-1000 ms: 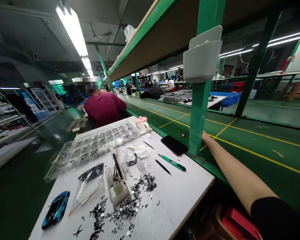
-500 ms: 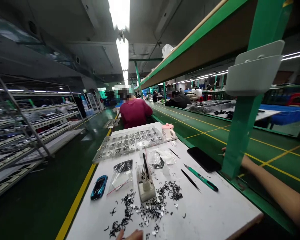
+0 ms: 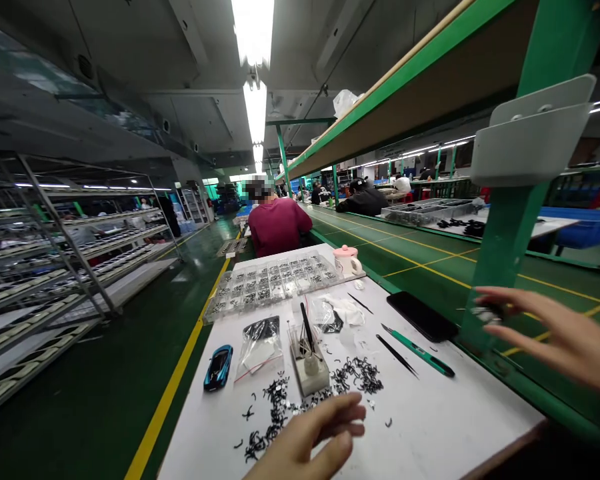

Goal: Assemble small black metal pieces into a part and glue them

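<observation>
Presently the left hand [image 3: 307, 440] hovers loosely curled and empty over the scattered small black plastic parts [image 3: 305, 400] at the near table edge, within easy reach, while the right hand [image 3: 555, 333], fingers spread, pinches a small dark piece [image 3: 486, 311] beside the green steel post [image 3: 505, 247] at right.

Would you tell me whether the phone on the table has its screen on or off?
Off: the phone lies flat on the table, its screen wholly black.
</observation>
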Demonstrator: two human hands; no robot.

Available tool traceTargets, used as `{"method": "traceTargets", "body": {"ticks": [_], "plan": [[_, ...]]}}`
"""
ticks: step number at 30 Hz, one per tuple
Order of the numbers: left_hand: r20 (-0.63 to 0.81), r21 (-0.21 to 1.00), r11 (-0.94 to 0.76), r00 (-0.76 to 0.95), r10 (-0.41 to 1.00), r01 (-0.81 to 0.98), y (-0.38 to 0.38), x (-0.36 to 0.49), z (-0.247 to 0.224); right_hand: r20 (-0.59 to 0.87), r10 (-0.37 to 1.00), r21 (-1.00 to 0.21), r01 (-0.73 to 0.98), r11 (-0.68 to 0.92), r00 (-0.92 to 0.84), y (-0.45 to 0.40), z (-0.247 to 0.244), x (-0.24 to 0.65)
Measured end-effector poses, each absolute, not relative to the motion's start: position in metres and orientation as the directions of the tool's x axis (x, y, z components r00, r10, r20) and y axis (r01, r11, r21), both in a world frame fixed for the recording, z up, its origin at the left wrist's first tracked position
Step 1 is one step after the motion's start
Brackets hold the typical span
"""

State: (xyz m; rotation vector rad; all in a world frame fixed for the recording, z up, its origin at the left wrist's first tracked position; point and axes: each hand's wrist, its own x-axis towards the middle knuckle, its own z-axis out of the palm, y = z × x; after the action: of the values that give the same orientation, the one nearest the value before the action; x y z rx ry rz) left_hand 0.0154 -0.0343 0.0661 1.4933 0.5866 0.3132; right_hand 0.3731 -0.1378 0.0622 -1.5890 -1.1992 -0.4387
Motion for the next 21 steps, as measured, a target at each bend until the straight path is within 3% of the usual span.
{"method": "traceTargets", "body": {"ticks": [1, 3, 7, 13, 21], "plan": [[-0.149, 0.989, 0.076, 0.831, 0.535, 0.129, -0.032, 0.025, 0.065, 0.729, 0.61, -0.472, 0.873, 0.12, 0.311, -0.133, 0.066, 0.359], [-0.125, 0.991, 0.099, 0.834, 0.538, 0.085, -0.03, 0.041, 0.063, 0.666, 0.74, -0.416, 0.87, 0.265, 0.093, -0.119, 0.07, 0.325], [-0.037, 0.99, 0.132, 0.787, 0.616, -0.057, -0.022, 0.054, 0.062, 0.584, 0.776, -0.388, 0.757, 0.525, -0.239, -0.084, 0.068, 0.262], [0.069, 0.977, 0.083, 0.664, 0.745, -0.195, -0.006, 0.046, 0.056, 0.556, 0.752, -0.519, 0.558, 0.647, -0.355, -0.042, 0.049, 0.233], [-0.018, 0.982, 0.122, 0.564, 0.826, -0.146, 0.004, 0.034, 0.022, 0.522, 0.75, -0.605, 0.444, 0.661, -0.407, -0.018, -0.009, 0.233]]}}
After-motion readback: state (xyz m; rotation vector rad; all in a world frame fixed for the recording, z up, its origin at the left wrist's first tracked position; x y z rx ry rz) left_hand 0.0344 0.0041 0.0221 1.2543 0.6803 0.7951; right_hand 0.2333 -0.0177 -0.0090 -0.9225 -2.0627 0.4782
